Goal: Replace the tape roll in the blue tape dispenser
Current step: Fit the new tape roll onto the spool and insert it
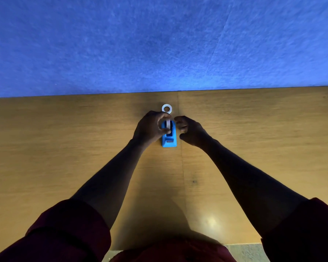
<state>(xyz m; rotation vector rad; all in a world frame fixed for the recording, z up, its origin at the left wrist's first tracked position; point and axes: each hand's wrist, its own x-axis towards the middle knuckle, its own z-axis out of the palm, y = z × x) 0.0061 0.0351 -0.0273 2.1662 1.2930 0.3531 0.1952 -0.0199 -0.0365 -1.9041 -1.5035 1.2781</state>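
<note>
A small blue tape dispenser [169,140] stands on the wooden table [64,148], its cutter end toward me. My left hand [150,127] grips a white tape roll [168,124] held upright on edge in the dispenser's slot, fingers pinching it from the left. My right hand [187,130] hovers just right of the dispenser with fingers curled and apart, holding nothing. A second white tape roll [167,108] lies flat on the table just behind the dispenser.
A blue felt wall [159,44] rises at the table's far edge. A seam [182,163] in the tabletop runs from front to back just right of the dispenser. My dark red sleeves are rolled up at the bottom corners.
</note>
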